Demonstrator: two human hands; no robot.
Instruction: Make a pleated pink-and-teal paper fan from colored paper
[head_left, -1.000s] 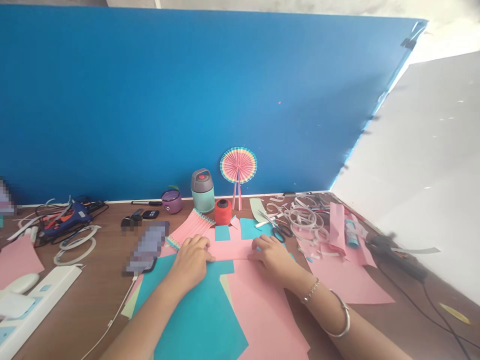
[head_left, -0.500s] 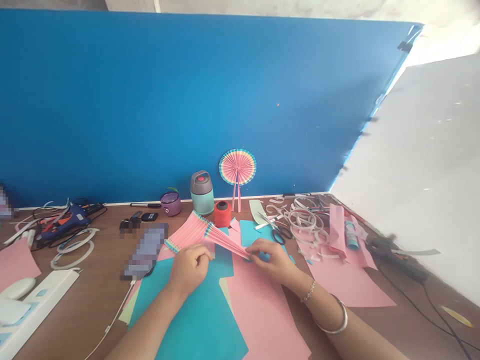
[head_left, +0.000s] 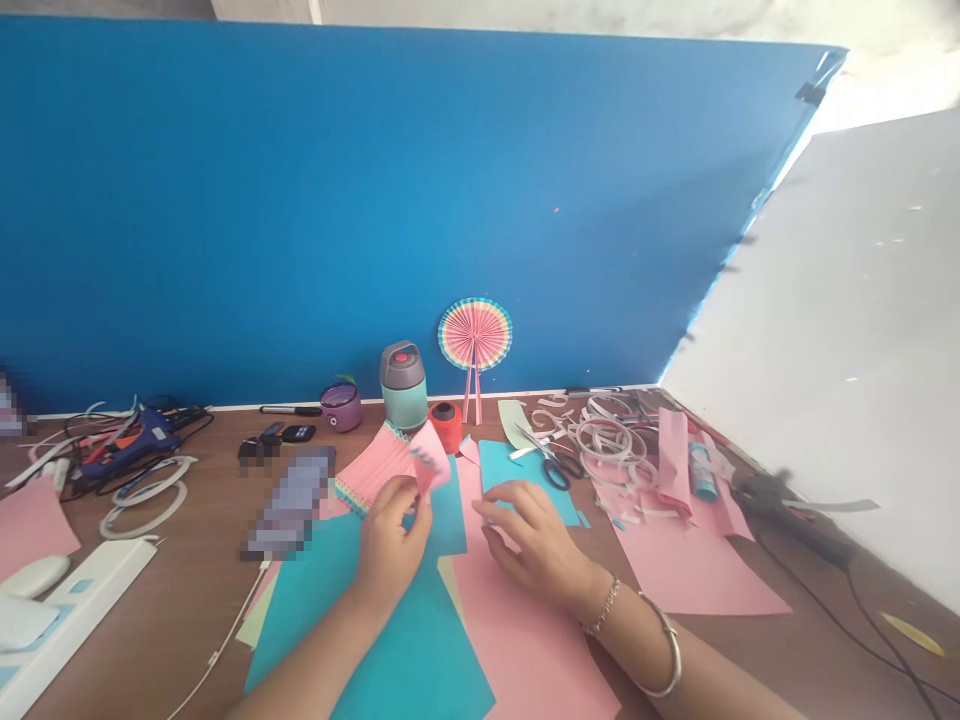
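Observation:
Pinched between the fingers of my left hand [head_left: 394,535] is a piece of pleated pink paper [head_left: 431,458], which bends upward and is blurred at its striped edge. Another pleated pink strip [head_left: 371,462] with blue and yellow borders lies just beyond that hand; whether the two are joined I cannot tell. My right hand [head_left: 525,540] hovers over the pink sheet [head_left: 517,630], fingers apart and curved, holding nothing. Under my left forearm spreads a blue-green sheet [head_left: 390,640]. A finished round paper fan [head_left: 475,335] on two sticks leans against the blue panel.
Scissors [head_left: 555,465] lie on a blue paper at the right, beside curled white strips [head_left: 611,435]. A mint flask [head_left: 403,390], a red container [head_left: 445,428] and a purple cup [head_left: 341,405] stand at the back. Left are a phone [head_left: 292,500], a power strip [head_left: 75,620] and a blue glue gun [head_left: 142,438].
My right hand has let go of the pleated paper's end and opened. The paper has swung up and left, and my left hand now pinches it, shifted slightly right.

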